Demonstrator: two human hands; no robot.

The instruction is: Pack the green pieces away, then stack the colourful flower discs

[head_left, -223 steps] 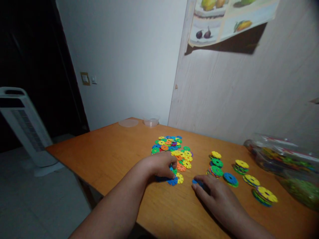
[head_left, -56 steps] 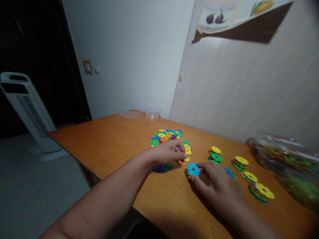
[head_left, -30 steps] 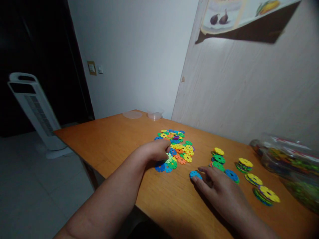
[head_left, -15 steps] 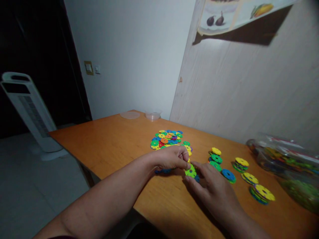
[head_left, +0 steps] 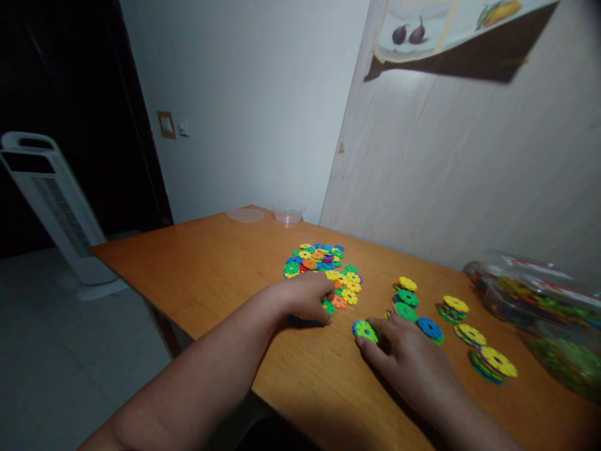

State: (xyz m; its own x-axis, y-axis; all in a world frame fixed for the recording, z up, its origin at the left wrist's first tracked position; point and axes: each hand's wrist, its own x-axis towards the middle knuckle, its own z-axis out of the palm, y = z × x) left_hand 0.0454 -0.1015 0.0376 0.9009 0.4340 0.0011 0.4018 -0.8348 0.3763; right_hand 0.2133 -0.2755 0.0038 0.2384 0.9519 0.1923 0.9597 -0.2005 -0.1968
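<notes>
At the near side of a loose pile of colourful notched plastic discs (head_left: 347, 287) is my left hand (head_left: 307, 295). Its thumb and index finger are apart and curved around a green disc (head_left: 329, 307) at the pile's edge; the other fingers are hidden. My right hand (head_left: 406, 351) rests on the table, its thumb and forefinger against the rim of a small stack topped by a light green disc (head_left: 365, 332). Blue shows under that top disc.
Several disc stacks stand to the right, among them a blue-topped stack (head_left: 430, 329) and a yellow-topped stack (head_left: 498, 362). Clear plastic packages (head_left: 530, 294) lie at the table's right edge. A clear bowl (head_left: 288, 216) and a round lid (head_left: 245, 215) sit at the far corner.
My left hand has moved left from the small stack to the pile, leaving the light green disc on top. My right hand has stayed at the stack.
</notes>
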